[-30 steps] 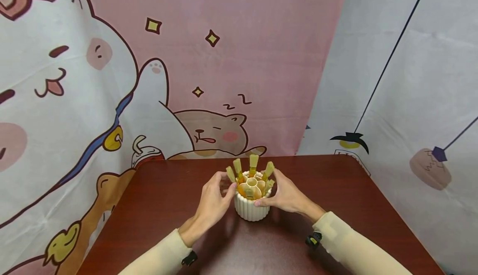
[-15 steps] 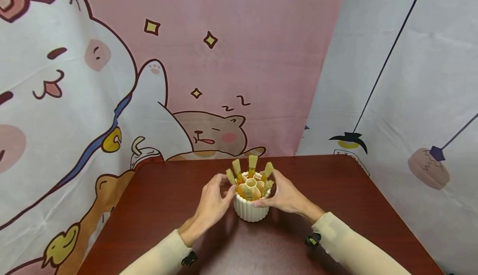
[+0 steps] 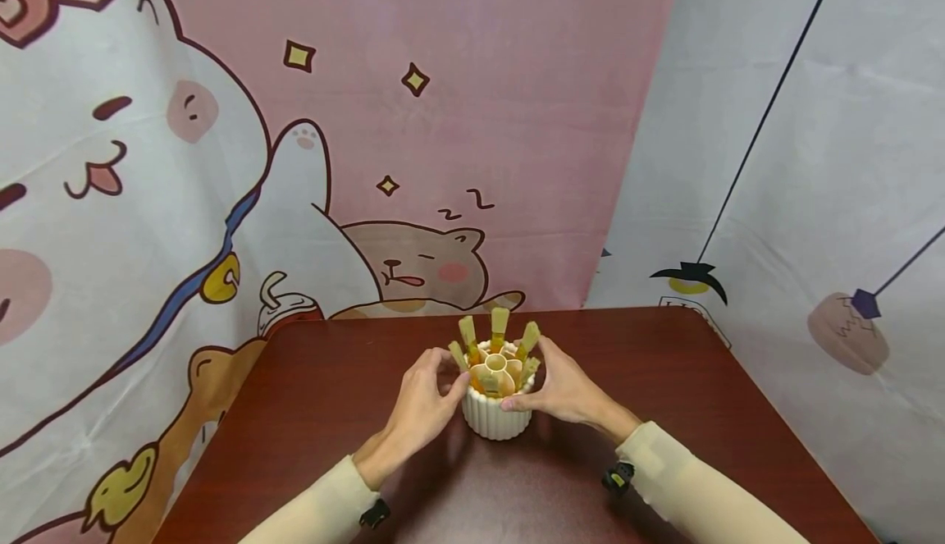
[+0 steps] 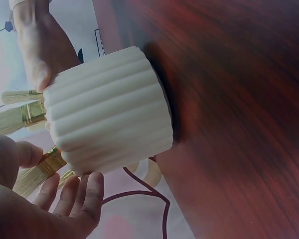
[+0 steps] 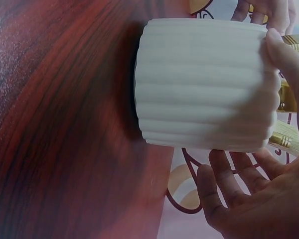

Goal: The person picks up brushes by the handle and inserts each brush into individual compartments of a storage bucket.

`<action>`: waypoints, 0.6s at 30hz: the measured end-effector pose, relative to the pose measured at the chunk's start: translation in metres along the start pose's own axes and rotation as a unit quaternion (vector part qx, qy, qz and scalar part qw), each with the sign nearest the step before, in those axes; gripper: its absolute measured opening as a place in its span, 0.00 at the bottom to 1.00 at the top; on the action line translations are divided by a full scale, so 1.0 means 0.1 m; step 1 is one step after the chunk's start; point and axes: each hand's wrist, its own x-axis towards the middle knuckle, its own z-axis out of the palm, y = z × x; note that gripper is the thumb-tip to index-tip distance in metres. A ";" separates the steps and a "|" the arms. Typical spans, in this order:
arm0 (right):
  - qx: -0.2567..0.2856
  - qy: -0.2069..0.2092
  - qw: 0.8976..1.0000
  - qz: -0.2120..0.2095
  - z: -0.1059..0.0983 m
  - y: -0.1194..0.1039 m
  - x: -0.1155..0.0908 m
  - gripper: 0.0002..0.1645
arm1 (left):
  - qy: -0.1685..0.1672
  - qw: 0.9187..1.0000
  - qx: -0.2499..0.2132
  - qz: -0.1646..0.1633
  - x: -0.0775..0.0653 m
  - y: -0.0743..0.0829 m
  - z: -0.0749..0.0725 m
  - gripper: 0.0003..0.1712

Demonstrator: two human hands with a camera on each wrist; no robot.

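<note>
A white ribbed pot (image 3: pixel 496 421) stands upright on the table, with a petal-shaped divider (image 3: pixel 496 363) inside. Several pale-bristled paintbrushes (image 3: pixel 499 322) stick up around its rim, bristles upward. At the pot's left, my left hand (image 3: pixel 419 396) pinches one paintbrush (image 4: pixel 37 174) by its gold ferrule between thumb and fingers; its handle is hidden inside the pot. My right hand (image 3: pixel 568 384) holds the pot's right side, thumb on the front rim. In the right wrist view, the fingers (image 5: pixel 229 184) reach along the far side of the ribbed wall.
The dark red wooden table (image 3: pixel 332 413) extends on both sides of the pot. Behind it hangs a pink cloth backdrop (image 3: pixel 517 117) with cartoon animals, meeting a pale cloth (image 3: pixel 797 158) at the right.
My left hand has shifted slightly right, and the paintbrush it pinches sits a little lower at the rim. The right hand and pot stay in place.
</note>
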 end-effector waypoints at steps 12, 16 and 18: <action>-0.003 0.008 1.000 0.005 0.03 -0.01 0.00 0.74 | -0.015 1.000 0.022 0.003 -0.02 -0.05 -0.03 0.14; -0.002 0.007 1.000 0.005 0.03 -0.02 -0.01 0.69 | -0.021 1.000 0.013 -0.002 -0.04 -0.07 -0.04 0.17; 0.000 0.008 1.000 0.004 0.02 -0.03 -0.01 0.67 | -0.025 1.000 0.015 0.001 -0.05 -0.08 -0.06 0.18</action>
